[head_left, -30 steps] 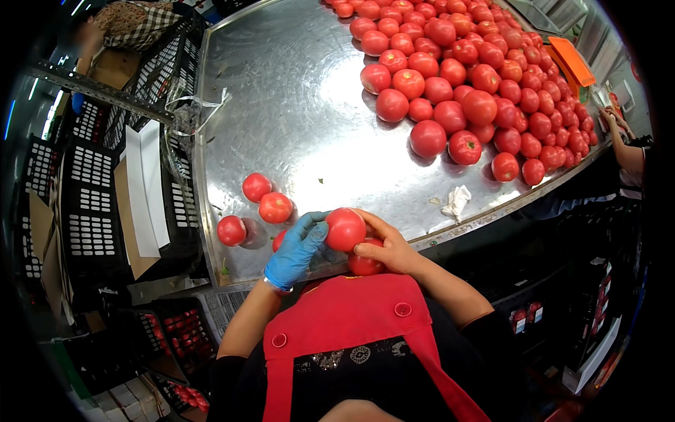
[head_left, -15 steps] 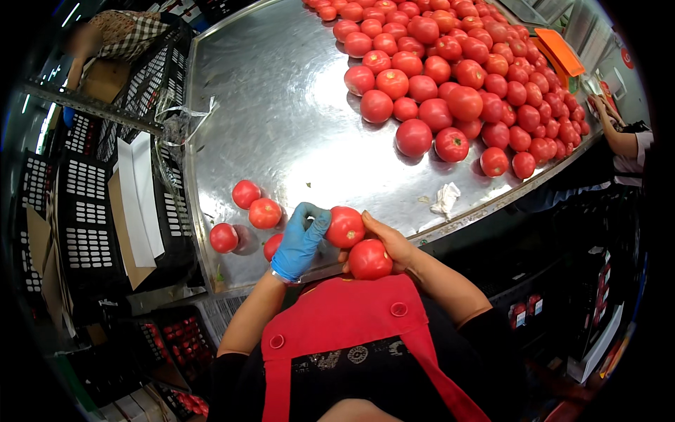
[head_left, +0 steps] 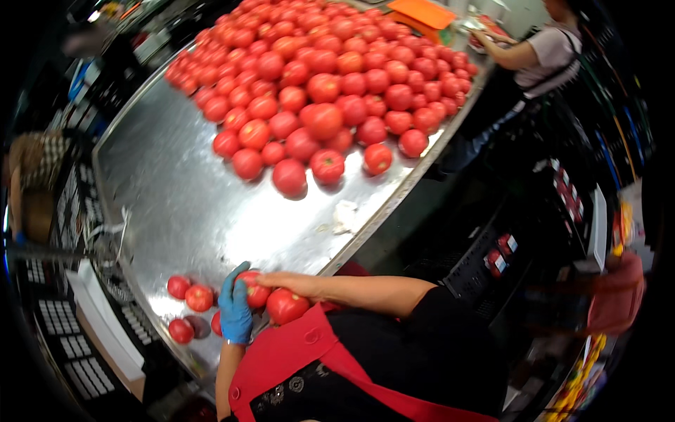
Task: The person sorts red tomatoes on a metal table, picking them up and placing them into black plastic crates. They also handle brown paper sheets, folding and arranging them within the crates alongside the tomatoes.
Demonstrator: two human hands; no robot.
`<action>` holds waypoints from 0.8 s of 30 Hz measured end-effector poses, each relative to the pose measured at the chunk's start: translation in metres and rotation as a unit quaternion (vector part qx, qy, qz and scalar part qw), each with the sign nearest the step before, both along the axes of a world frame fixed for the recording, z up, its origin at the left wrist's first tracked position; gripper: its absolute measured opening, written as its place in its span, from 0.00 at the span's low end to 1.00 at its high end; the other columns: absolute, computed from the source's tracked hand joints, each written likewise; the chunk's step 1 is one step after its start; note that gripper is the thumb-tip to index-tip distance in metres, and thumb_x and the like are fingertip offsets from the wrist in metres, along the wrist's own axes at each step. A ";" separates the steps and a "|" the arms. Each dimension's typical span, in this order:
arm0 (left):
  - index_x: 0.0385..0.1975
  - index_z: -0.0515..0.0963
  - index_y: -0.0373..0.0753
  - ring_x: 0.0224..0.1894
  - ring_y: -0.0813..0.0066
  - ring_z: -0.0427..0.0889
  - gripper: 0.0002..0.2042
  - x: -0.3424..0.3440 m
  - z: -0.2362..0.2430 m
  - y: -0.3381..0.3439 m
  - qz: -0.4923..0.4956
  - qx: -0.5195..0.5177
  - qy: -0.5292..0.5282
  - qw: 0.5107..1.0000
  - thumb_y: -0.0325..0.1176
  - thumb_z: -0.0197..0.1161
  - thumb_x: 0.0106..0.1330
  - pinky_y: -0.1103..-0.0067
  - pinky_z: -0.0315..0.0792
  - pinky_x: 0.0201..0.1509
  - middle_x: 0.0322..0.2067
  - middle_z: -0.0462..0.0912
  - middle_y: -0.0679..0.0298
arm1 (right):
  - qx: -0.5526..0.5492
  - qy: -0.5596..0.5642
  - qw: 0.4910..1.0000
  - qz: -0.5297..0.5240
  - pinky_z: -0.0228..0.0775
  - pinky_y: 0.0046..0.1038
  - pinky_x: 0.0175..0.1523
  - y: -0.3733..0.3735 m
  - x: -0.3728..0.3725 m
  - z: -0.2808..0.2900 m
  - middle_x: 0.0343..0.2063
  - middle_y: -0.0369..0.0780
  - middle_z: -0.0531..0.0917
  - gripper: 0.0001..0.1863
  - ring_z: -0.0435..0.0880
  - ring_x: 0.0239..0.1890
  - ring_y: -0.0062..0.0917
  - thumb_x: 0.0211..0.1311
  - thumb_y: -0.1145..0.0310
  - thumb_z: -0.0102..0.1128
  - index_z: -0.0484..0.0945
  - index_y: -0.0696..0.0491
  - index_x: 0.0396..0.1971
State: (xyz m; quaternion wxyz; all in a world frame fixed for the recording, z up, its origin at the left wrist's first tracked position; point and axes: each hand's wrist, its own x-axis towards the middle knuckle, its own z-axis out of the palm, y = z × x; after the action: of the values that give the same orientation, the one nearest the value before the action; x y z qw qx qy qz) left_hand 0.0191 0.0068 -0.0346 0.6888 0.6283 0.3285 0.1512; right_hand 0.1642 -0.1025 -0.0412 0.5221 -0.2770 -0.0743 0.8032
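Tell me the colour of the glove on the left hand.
Blue: the glove on the left hand shows clearly in the head view.

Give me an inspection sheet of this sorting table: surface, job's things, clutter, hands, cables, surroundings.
Surface: steel table, shiny, bare in the middle.
Job's things: two tomatoes held at the near edge; three loose tomatoes beside them; a big tomato pile at the far end.
Clutter: a crumpled white scrap near the table edge.
Hands: left hand in a blue glove, cupping a tomato; right hand bare, over the two tomatoes.
Cables: nothing seen.
Surroundings: dark crates at left; an orange tray past the pile; another person at the far corner.
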 end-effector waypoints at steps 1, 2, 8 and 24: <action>0.56 0.66 0.33 0.48 0.72 0.74 0.24 0.002 0.000 0.000 0.002 -0.004 -0.013 1.000 0.44 0.51 0.67 0.79 0.69 0.53 0.49 0.74 0.57 | -0.006 0.013 1.000 -0.020 0.78 0.29 0.32 -0.001 -0.002 -0.005 0.35 0.44 0.80 0.30 0.83 0.29 0.29 0.59 0.44 0.53 0.69 0.56 0.48; 0.57 0.65 0.33 0.47 0.72 0.74 0.25 0.009 0.001 0.000 0.006 -0.009 -0.025 1.000 0.45 0.51 0.67 0.79 0.69 0.52 0.50 0.73 0.56 | -0.011 0.026 0.999 -0.038 0.78 0.29 0.32 -0.004 0.001 -0.007 0.34 0.44 0.79 0.30 0.83 0.29 0.30 0.59 0.44 0.53 0.69 0.56 0.49; 0.60 0.60 0.33 0.31 0.76 0.78 0.26 0.047 0.020 -0.008 -0.018 0.024 -0.069 0.997 0.45 0.47 0.69 0.81 0.74 0.37 0.54 0.69 0.54 | 0.035 0.026 0.983 -0.179 0.80 0.36 0.32 -0.019 0.069 -0.015 0.41 0.44 0.78 0.31 0.83 0.33 0.33 0.62 0.44 0.49 0.65 0.56 0.52; 0.48 0.70 0.31 0.34 0.71 0.81 0.16 0.083 -0.012 -0.007 0.111 -0.064 -0.015 0.992 0.37 0.48 0.70 0.81 0.75 0.32 0.42 0.78 0.50 | -0.030 -0.405 0.468 -0.784 0.76 0.30 0.40 -0.165 0.533 0.034 0.37 0.40 0.79 0.25 0.80 0.36 0.27 0.55 0.54 0.63 0.71 0.56 0.45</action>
State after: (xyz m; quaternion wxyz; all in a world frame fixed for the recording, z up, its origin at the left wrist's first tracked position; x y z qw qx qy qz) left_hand 0.1017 0.0000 -0.0465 0.7117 0.5401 0.3947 0.2145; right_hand 0.6976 -0.2678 -0.0069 0.8362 -0.5293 -0.0052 -0.1435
